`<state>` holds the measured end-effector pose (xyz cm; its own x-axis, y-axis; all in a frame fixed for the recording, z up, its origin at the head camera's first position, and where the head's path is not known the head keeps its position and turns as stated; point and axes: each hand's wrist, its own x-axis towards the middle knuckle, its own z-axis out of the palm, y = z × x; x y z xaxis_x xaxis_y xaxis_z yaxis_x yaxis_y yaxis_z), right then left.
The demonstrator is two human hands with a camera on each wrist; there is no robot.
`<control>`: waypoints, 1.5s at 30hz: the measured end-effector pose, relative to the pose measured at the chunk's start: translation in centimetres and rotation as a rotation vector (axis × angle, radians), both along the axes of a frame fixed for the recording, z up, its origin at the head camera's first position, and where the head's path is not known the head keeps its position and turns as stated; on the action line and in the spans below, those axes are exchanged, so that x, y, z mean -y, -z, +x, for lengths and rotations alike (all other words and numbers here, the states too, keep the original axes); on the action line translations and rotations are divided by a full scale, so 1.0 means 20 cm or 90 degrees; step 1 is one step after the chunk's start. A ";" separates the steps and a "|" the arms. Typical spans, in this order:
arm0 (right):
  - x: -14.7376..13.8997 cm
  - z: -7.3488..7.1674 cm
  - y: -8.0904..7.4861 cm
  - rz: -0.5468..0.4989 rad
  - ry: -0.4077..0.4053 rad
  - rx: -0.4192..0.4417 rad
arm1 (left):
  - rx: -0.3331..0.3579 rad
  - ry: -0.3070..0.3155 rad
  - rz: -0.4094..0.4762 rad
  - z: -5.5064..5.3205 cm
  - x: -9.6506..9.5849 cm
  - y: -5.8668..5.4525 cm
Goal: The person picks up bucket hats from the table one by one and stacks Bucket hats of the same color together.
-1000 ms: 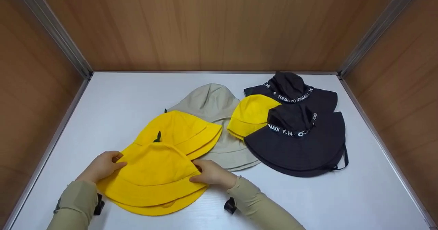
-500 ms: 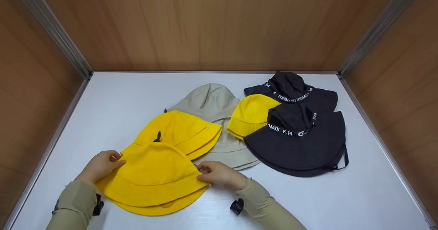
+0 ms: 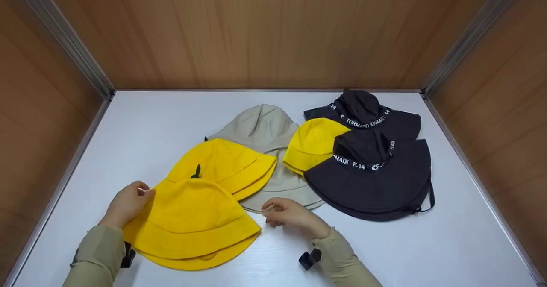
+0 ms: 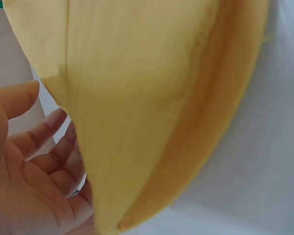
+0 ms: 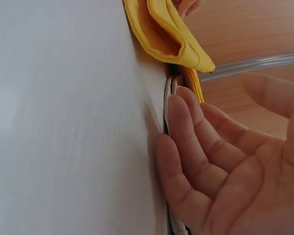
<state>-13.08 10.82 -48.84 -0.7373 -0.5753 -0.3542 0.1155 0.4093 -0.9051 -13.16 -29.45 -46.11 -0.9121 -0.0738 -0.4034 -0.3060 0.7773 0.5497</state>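
Observation:
In the head view, a yellow bucket hat (image 3: 192,218) with a small green leaf on its crown lies folded flat at the front left. My left hand (image 3: 130,203) is at its left edge. Seen from the left wrist, the thumb (image 4: 19,98) stands apart from the fabric, and the loosely bent fingers (image 4: 63,156) touch the hat's edge. My right hand (image 3: 295,216) is off the hat's right side, near the brim of a beige bucket hat (image 3: 260,127). Its fingers (image 5: 186,142) are relaxed and hold nothing.
A second yellow hat (image 3: 220,163) lies partly under the front one and over the beige hat. A third yellow hat (image 3: 316,144) is partly covered by a black wide-brim hat (image 3: 376,188). Another black hat (image 3: 401,122) lies behind. Wooden panels (image 3: 273,35) surround the white table (image 3: 466,235).
My right hand has let go of the front yellow hat's right edge and moved right. My left hand has shifted slightly up and its thumb has come off the fabric. The hats stay nearly in place.

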 end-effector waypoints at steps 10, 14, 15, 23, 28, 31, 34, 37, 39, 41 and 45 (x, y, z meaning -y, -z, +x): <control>-0.02 -0.07 -0.02 -0.100 0.219 0.045 | -0.136 -0.021 0.061 -0.03 -0.24 -0.09; 0.01 -0.13 -0.03 -0.111 0.298 0.047 | -0.168 -0.013 0.146 0.00 -0.41 -0.15; 0.02 -0.14 -0.03 -0.110 0.306 0.049 | -0.178 -0.011 0.167 0.01 -0.45 -0.15; 0.08 -0.20 -0.02 -0.086 0.340 0.040 | -0.181 -0.023 0.269 0.13 -0.70 -0.13; 0.11 -0.22 -0.01 -0.074 0.366 0.013 | -0.160 -0.043 0.300 0.18 -0.76 -0.09; 0.12 -0.22 -0.01 -0.077 0.374 0.003 | -0.150 -0.053 0.302 0.21 -0.76 -0.08; 0.14 -0.21 -0.01 -0.076 0.387 -0.007 | -0.142 -0.065 0.304 0.23 -0.76 -0.06; 0.15 -0.21 -0.01 -0.073 0.407 -0.025 | -0.148 -0.074 0.316 0.24 -0.76 -0.05; 0.16 -0.21 0.00 -0.085 0.420 -0.038 | -0.152 -0.078 0.327 0.25 -0.76 -0.05; 0.17 -0.21 0.00 -0.113 0.427 -0.045 | -0.152 -0.081 0.335 0.25 -0.77 -0.04; 0.21 -0.21 0.01 -0.180 0.434 -0.029 | -0.147 -0.092 0.343 0.26 -0.77 -0.03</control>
<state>-17.32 6.62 -49.05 -0.9741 -0.0491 -0.2207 0.2205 0.0099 -0.9753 -8.00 -13.96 -45.48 -0.9764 -0.0432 -0.2117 -0.2140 0.3301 0.9194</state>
